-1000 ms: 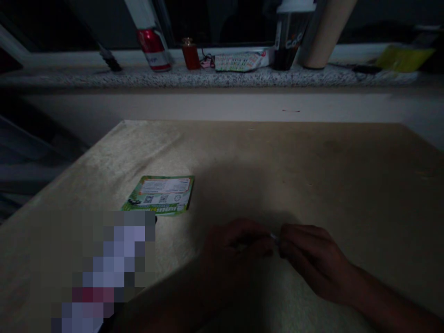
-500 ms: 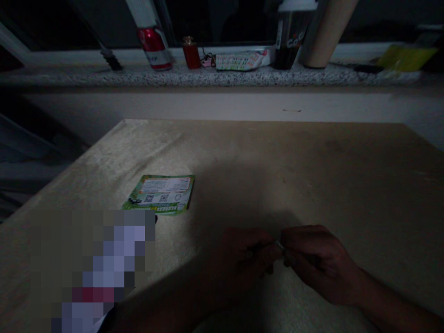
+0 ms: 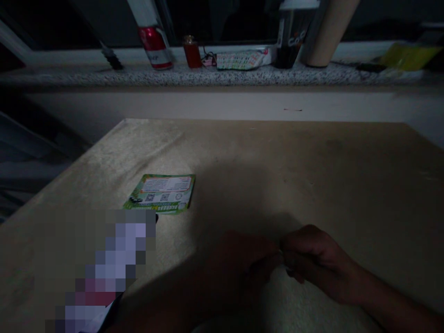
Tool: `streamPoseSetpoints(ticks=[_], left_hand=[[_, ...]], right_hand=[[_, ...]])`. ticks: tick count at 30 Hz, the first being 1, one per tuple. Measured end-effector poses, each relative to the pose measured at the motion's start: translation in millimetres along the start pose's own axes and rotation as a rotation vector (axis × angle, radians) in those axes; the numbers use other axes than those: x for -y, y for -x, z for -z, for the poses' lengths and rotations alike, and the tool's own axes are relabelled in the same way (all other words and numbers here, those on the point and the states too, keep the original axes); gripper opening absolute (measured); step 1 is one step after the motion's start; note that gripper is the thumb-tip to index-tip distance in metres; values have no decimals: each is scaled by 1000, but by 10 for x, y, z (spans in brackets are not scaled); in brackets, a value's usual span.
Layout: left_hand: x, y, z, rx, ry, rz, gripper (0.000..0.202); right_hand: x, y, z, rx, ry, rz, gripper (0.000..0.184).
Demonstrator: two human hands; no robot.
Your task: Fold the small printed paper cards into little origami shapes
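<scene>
Low in the dim head view, my left hand (image 3: 248, 259) and my right hand (image 3: 315, 261) meet at their fingertips above the table. Both are closed in a pinch. Between them shows a tiny pale glint of a small thing, mostly covered by the fingers and too dark to name. My left hand lies in deep shadow, so its fingers are hard to separate. To the left of my hands a green printed card or packet (image 3: 163, 192) with a white text panel and square codes lies flat, untouched.
The beige-covered table (image 3: 222, 143) runs back to a white wall. A speckled sill (image 3: 194, 78) carries a red-and-white can (image 3: 154, 48), a small red bottle (image 3: 192, 53), a crumpled packet (image 3: 239, 60), a dark cup (image 3: 289, 41) and a tan cylinder (image 3: 329, 34). A pixelated patch covers the lower left.
My fingertips have drawn closer together, and the small pale thing between them is more hidden. My right hand's fingers have curled slightly. The green card has not moved.
</scene>
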State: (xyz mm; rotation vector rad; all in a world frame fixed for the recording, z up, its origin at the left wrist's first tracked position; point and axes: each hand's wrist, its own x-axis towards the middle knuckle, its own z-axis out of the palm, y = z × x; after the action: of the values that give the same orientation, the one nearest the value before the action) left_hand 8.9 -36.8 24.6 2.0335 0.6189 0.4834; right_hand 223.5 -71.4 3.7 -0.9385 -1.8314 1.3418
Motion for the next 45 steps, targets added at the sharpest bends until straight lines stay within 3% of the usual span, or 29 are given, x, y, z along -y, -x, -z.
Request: streamPoseSetpoints(ticks=[6,10,18,25,35,40,45], left_hand=[[-90,7,82,81,-181,-87,19],[-90,0,53,76,-157,-94,16],[31,-76,-87,-174,356,206,29],[51,-120,-143,-204,798,356,25],[51,-120,-188,-244,975,422,32],[92,-121,-198,-223,1031,416,32],[157,-129,-250,-164,1252,404,32]], right_hand=[[22,17,-33,-6,-49,-20,35],[-28,36,-33,-19,-69,-21,37],[-84,1,-11,-63,-62,-129,40],[-39,-17,-74,-146,-50,-99,44],[-90,5,-46,-68,-219,-229,43],[-51,9,-57,-39,-213,-227,47],[-6,14,-87,-54,-213,-165,43]])
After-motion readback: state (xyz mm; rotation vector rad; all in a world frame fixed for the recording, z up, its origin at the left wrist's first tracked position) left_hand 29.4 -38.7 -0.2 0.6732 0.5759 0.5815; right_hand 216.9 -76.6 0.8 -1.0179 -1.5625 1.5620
